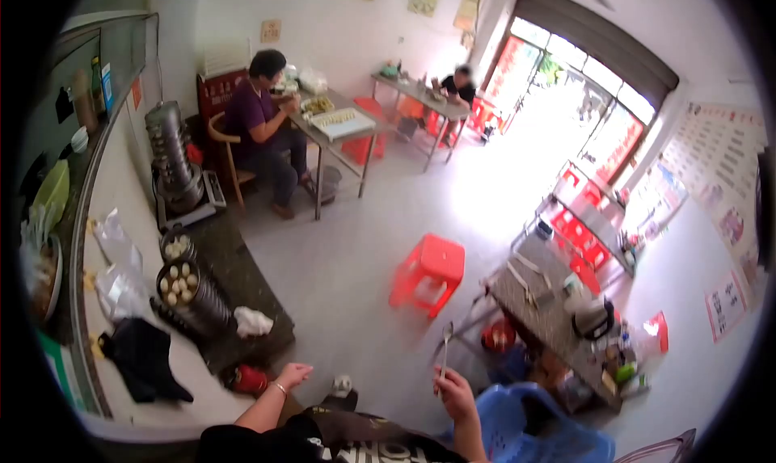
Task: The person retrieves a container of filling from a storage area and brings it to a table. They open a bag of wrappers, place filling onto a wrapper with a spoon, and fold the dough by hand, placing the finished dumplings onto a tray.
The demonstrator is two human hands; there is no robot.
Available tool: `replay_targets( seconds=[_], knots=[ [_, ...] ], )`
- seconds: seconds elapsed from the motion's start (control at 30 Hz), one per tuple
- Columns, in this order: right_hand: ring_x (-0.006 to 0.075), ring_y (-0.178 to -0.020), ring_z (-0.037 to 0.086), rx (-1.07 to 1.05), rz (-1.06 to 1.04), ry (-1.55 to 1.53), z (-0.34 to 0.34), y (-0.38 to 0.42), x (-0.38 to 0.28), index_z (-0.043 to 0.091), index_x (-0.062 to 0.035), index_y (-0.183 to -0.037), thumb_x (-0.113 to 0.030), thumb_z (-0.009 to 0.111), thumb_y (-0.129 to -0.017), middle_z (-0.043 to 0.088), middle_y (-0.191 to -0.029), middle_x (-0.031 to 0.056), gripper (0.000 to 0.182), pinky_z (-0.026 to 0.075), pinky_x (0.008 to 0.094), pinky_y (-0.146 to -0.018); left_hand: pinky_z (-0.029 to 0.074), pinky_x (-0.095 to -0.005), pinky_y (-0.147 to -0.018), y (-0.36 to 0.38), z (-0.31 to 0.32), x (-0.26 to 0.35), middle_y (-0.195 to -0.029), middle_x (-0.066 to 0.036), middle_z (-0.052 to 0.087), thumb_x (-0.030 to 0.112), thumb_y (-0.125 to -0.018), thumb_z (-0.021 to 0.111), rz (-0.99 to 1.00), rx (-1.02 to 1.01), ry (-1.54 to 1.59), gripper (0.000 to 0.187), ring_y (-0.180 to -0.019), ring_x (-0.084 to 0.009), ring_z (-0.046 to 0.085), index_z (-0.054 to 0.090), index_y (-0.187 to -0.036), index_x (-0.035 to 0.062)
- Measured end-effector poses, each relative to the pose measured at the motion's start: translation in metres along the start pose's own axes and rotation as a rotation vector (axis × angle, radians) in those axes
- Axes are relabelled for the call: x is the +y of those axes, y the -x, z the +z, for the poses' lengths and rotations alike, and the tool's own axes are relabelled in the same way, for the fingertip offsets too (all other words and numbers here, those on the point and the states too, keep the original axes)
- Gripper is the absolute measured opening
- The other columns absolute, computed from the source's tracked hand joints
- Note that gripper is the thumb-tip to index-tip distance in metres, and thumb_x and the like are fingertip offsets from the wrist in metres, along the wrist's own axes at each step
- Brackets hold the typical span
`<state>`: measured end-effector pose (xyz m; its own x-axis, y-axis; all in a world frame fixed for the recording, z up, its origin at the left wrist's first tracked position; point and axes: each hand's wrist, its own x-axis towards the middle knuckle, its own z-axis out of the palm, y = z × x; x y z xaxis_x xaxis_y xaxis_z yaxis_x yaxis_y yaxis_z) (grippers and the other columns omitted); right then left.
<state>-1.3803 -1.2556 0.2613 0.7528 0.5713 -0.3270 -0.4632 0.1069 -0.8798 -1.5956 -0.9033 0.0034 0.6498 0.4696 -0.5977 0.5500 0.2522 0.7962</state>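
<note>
My right hand [457, 392] is closed around the handle of a long metal spoon [444, 348], held upright with its small bowl at the top. Low in front of me, my left hand [293, 376] is loosely closed, and no object shows in it. A bracelet circles that wrist. A red can-like thing [246, 378] sits low beside my left hand. Nearest to my right hand is a blue plastic chair [517, 423], with something dark on its seat.
A red stool [432, 271] stands on the floor ahead. At left, a dark counter [250, 289] bears pots of pale round items [178, 284] and a white cloth [253, 321]. A cluttered table [517, 297] is at right. A person [263, 124] sits by a table with a white tray [343, 123].
</note>
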Motion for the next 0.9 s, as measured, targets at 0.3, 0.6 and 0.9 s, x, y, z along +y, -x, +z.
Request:
replay_targets(
  seconds=[0.3,0.6,0.9],
  knots=[
    [0.0121,-0.073,0.056,0.015,-0.009,-0.066,-0.013,-0.242,-0.119,0.053,0.0041,-0.12,-0.007,0.059,-0.084,0.062,-0.091,0.007,0.038,0.045,0.0237,-0.067,0.047,-0.0272,-0.067,-0.221,0.081,0.268,-0.087,-0.003,0.066,0.035,-0.084,0.065,0.11,-0.263,-0.108,0.041,-0.077,-0.011,0.059,0.065,-0.106,0.0003],
    [0.0129,-0.075,0.058,-0.027,0.006,-0.137,-0.062,-0.539,-0.215,0.052,0.003,-0.121,-0.003,0.056,-0.086,0.062,-0.092,0.0073,0.036,0.046,0.0243,-0.068,0.049,-0.0279,-0.073,-0.441,0.123,0.428,-0.095,-0.005,0.065,0.034,-0.084,0.066,0.105,-0.258,-0.13,0.042,-0.079,-0.0112,0.058,0.062,-0.109,0.0003],
    [0.0119,-0.076,0.056,-0.172,0.063,0.03,-0.022,-0.858,-0.361,0.053,0.0026,-0.119,-0.003,0.053,-0.086,0.059,-0.091,0.0055,0.033,0.047,0.0237,-0.069,0.047,-0.0246,-0.066,-0.596,0.082,0.566,-0.084,0.0,0.064,0.031,-0.085,0.066,0.046,0.064,0.196,0.034,-0.07,-0.0091,0.057,0.065,-0.104,0.0027]
  ],
)
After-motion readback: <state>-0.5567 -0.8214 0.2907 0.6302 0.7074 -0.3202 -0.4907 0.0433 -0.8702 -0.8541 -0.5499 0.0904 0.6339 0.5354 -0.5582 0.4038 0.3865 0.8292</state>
